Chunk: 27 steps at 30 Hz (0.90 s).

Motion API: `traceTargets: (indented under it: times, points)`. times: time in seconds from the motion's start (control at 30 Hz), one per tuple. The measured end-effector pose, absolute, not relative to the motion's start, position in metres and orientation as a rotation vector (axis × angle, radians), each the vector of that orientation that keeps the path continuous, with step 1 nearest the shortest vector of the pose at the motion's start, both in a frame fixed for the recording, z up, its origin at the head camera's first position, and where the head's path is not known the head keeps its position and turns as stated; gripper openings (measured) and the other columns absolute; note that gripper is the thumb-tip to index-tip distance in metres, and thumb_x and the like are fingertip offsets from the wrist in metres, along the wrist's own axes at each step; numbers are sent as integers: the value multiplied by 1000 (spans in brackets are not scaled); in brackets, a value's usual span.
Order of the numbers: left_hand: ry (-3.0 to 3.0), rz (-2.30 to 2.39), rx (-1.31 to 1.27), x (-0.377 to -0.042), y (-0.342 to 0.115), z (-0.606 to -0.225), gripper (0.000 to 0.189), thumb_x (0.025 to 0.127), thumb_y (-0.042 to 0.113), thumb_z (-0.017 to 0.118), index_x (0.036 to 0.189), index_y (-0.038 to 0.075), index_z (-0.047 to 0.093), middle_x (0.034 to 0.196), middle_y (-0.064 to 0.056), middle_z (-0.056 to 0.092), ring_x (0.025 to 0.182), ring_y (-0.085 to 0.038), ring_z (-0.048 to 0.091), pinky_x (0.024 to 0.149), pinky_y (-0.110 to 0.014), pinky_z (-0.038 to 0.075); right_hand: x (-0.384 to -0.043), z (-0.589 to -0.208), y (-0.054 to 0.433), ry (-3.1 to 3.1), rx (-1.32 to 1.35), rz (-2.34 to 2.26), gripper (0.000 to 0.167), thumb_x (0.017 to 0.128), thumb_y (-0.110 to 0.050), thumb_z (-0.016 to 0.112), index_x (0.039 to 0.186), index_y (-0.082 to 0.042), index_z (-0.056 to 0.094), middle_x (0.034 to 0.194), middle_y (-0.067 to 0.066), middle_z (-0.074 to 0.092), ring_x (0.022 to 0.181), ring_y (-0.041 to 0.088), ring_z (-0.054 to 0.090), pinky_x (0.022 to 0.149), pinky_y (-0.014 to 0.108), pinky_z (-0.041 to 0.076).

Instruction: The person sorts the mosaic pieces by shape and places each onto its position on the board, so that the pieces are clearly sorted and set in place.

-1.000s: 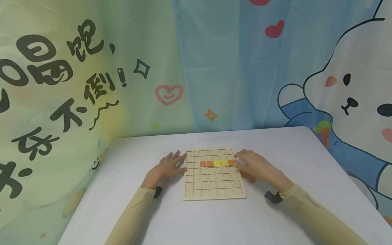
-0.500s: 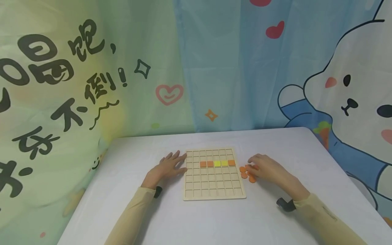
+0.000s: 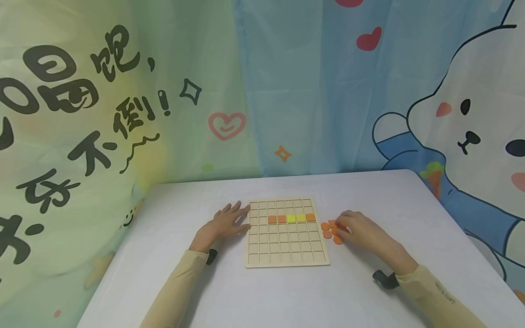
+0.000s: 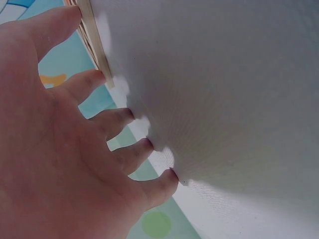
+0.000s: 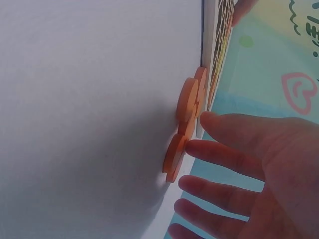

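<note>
A wooden grid board [image 3: 287, 249] lies on the white table. One row of it bears orange square tiles [image 3: 276, 219] and two yellow tiles [image 3: 296, 218]. My left hand [image 3: 223, 226] rests at the board's left edge with spread fingers; in the left wrist view its thumb and index finger [image 4: 87, 82] touch that edge. Beside the right edge sits a small group of orange pieces, several round discs [image 3: 326, 234] and one with a straight edge [image 3: 331, 223]. Over this group is my right hand [image 3: 365, 232], its fingers [image 5: 224, 154] fairly straight, the index tip at a disc [image 5: 174, 154]. Some pieces are partly hidden.
The white table [image 3: 229, 291] reaches back to a printed curtain [image 3: 283, 91] with lettering and a cartoon rabbit. A dark wrist camera [image 3: 385, 279] hangs under the right wrist, and another [image 3: 211, 256] under the left.
My right hand has moved right, from the board's right edge to the orange pieces, uncovering several of them. Lately it has shifted only slightly. The left hand and the board have stayed still.
</note>
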<state>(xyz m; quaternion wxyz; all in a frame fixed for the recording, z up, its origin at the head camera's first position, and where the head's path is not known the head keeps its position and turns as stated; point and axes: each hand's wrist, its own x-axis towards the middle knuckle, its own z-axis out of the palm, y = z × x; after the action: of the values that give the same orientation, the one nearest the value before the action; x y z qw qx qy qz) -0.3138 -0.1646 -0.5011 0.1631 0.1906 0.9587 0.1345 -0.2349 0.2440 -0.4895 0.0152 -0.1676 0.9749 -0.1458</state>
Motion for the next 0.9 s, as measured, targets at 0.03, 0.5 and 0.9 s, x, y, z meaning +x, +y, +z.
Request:
traceTargets:
  times: [0.03,0.5,0.9]
  points:
    - [2734,383,544,-314,-165,-501,73,99,58,52,160,30,26,170,-10,15,155,-43,12,124,-64,13,-234,-490,244,3033,-516,-453,26,91,-22,74,109,-4,73,113,15,68,105,34,63,94,54,54]
    - [2746,395,546,-313,-164,-500,72,99,57,52,160,29,27,169,-10,16,155,-44,12,124,-64,13,-231,-493,241,3017,-475,-504,39,96,-25,68,129,-4,68,132,27,60,123,46,55,103,62,47]
    - [2741,394,548,-312,-164,-501,72,99,56,53,160,28,28,169,-11,17,154,-45,13,123,-65,14,-253,-496,243,3056,-458,-502,35,96,-19,66,125,-1,68,125,23,64,114,40,59,100,59,50]
